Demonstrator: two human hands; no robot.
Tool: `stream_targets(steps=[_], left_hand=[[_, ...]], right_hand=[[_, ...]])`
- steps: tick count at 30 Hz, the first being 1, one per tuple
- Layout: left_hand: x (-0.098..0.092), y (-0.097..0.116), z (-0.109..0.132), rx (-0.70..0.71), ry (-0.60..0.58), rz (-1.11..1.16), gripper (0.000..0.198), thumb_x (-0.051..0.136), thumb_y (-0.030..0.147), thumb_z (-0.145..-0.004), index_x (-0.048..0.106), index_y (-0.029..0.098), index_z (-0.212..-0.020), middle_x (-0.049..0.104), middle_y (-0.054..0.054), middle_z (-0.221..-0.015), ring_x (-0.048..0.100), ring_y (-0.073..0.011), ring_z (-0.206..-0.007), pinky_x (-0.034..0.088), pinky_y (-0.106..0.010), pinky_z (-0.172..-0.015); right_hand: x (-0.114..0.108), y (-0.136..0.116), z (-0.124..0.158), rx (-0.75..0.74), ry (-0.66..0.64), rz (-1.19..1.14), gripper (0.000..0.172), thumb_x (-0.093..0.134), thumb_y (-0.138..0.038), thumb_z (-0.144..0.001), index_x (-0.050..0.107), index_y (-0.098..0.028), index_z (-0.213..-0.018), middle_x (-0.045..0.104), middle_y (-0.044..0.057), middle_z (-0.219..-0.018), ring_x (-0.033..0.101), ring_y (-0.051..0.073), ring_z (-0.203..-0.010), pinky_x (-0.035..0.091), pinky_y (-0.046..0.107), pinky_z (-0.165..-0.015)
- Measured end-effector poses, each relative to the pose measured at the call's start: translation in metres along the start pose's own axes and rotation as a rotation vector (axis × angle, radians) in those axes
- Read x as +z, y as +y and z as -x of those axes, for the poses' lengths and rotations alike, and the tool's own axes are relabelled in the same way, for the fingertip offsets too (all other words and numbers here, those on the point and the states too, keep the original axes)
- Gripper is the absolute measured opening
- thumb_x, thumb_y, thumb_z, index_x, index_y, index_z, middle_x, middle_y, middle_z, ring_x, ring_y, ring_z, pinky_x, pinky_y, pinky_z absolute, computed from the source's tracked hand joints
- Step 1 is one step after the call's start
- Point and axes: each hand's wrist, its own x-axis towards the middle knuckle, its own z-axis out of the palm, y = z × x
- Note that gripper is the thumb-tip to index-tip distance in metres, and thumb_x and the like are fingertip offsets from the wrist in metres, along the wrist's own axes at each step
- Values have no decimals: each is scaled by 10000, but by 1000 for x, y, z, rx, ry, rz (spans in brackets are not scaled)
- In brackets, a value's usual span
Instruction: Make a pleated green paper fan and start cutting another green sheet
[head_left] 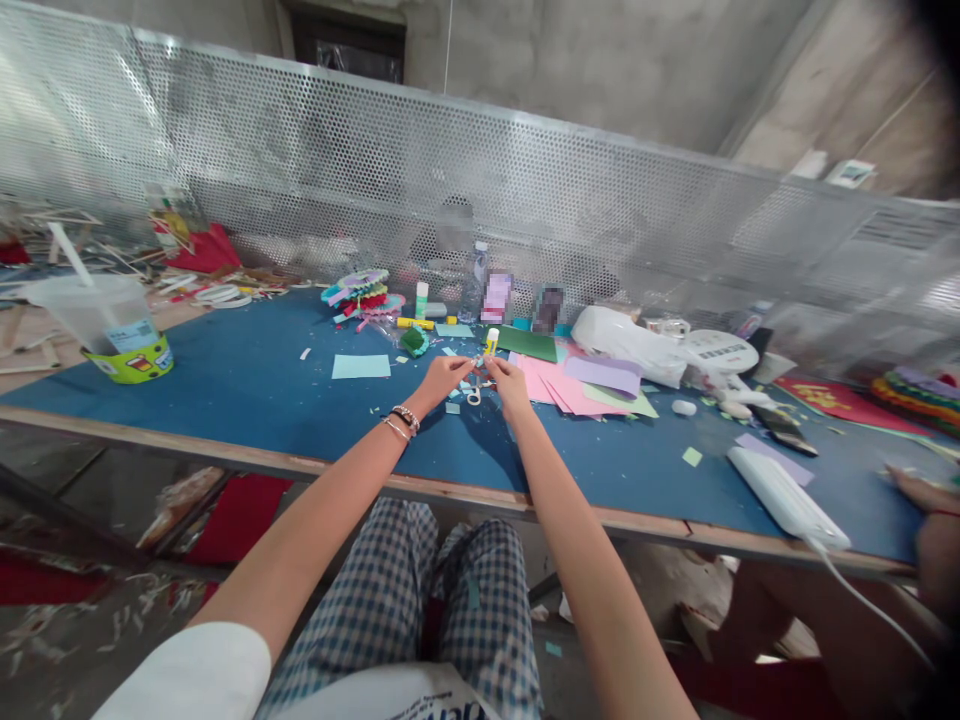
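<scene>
On your table (262, 400), scissors (474, 396) lie centre; the paper stack (577, 385) just right of them, the cup (120, 325) far left, the power strip (784, 497) far right.

A person in a white short-sleeved top and checked trousers, seen from above.

The top (405, 698) is plain white. Its short sleeve (196, 672) covers the left upper arm, and near the lower edge there is some dark blue lettering (459, 712), which is cut off by the frame and cannot be read. The trousers (450, 590) are of thin, loose cloth with a small check pattern in dark blue, grey and white. The left wrist carries two bracelets: a beaded bracelet (406, 415) with dark and light beads, close to the left hand (444, 378), and a thin silver-coloured bangle (395, 430) just behind it. Both forearms are bare down to the left hand and the right hand (510, 385).
</scene>
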Motion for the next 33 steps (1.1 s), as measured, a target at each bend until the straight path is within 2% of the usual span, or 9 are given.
stream_targets(steps=[4, 10, 17, 23, 28, 33], left_hand=[[2, -2, -1, 4, 17, 9, 328, 564, 360, -788, 718, 129, -964, 726, -51, -807, 638, -163, -666, 475, -229, -563], [4, -7, -2, 111, 70, -81, 327, 604, 373, -765, 721, 128, -949, 730, -72, -820, 655, -184, -729, 500, -266, -681], [3, -8, -3, 36, 96, -29, 296, 580, 319, -785, 711, 129, -970, 733, -72, -826, 667, -182, -727, 508, -256, -649], [1, -1, 0, -3, 55, -9, 285, 566, 296, -808, 704, 127, -991, 733, -70, -818, 660, -170, -685, 501, -244, -594], [2, 0, -1, -37, 42, 11, 294, 558, 310, -819, 698, 136, -1009, 730, -61, -829, 654, -159, -661, 485, -227, -548], [3, 0, -2, -62, 52, 37, 302, 549, 310, -820, 697, 127, -1009, 727, -72, -834, 652, -164, -658, 471, -222, -512]], right_hand=[[1, -2, 1, 11, -5, 11, 467, 631, -573, -620, 690, -178, -861, 665, 21, -766, 561, 141, -671, 404, 231, -549], [5, -2, 2, 7, -15, 79, 442, 620, -549, -653, 654, -191, -911, 675, 33, -852, 594, 146, -739, 420, 221, -583], [3, 5, -4, -54, 21, 102, 378, 615, -489, -657, 645, -186, -881, 662, 22, -819, 585, 143, -694, 442, 247, -600], [0, 9, -7, -162, 17, 187, 337, 593, -460, -691, 659, -188, -878, 668, 34, -841, 579, 154, -702, 445, 267, -631], [0, 7, -6, -195, 24, 219, 334, 583, -460, -707, 662, -185, -880, 675, 37, -852, 565, 149, -677, 433, 270, -628], [0, 6, -5, -238, 31, 235, 324, 581, -445, -717, 670, -184, -886, 671, 52, -922, 583, 158, -747, 445, 275, -689]])
